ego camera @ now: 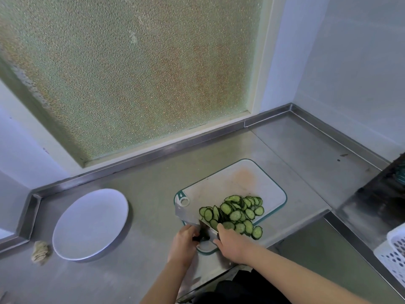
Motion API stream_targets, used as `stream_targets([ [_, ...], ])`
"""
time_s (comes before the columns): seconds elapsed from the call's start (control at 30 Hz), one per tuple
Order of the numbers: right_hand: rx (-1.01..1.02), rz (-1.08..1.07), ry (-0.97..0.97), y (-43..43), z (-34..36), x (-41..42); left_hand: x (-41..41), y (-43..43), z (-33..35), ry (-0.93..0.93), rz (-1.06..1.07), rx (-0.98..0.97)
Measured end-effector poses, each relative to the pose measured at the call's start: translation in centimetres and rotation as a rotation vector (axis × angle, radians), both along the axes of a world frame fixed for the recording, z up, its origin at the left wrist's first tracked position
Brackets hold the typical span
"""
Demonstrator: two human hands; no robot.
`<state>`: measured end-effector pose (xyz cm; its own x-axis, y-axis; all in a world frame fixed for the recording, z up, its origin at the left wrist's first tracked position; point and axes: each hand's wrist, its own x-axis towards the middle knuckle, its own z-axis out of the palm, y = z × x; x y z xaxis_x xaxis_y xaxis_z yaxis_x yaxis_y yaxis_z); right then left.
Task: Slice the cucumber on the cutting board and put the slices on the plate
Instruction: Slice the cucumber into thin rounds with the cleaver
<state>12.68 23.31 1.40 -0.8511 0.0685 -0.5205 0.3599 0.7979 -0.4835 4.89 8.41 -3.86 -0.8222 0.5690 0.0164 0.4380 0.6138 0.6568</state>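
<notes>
Many thin green cucumber slices [236,213] lie in a loose heap on the near half of the white, green-rimmed cutting board [230,181]. A wide cleaver blade [188,215] rests low over the board's left corner, right beside the heap. My left hand [183,240] grips the cleaver's black handle [200,238]. My right hand [232,242] lies palm down at the near edge of the heap, its thumb and fingers touching the slices next to the blade. An empty white plate [89,222] sits on the steel counter to the left of the board.
A crumpled beige rag [40,252] lies at the plate's left. A white perforated basket [394,251] stands at the right edge, with a dark appliance [381,194] behind it. A raised steel rim [153,150] runs along the back below a frosted window.
</notes>
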Motion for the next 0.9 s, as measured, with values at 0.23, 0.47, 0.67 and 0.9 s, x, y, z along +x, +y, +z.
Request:
stream_targets([
  [0.23, -0.017, 0.008, 0.008, -1.0, -0.1, -1.0, 0.3, -0.1, 0.2, 0.035, -0.028, -0.017],
  [0.47, -0.039, -0.037, 0.030, 0.2, 0.1, -1.7, 0.2, -0.2, -0.4, -0.026, 0.023, -0.018],
  [0.67, -0.066, -0.108, 0.051, 1.5, 0.7, -1.5, 0.1, 0.2, -0.5, -0.016, 0.059, -0.016],
  [0.9, -0.084, -0.093, 0.048, 1.6, 1.9, 0.1, 0.6, 1.3, 0.0, -0.030, 0.061, -0.002],
])
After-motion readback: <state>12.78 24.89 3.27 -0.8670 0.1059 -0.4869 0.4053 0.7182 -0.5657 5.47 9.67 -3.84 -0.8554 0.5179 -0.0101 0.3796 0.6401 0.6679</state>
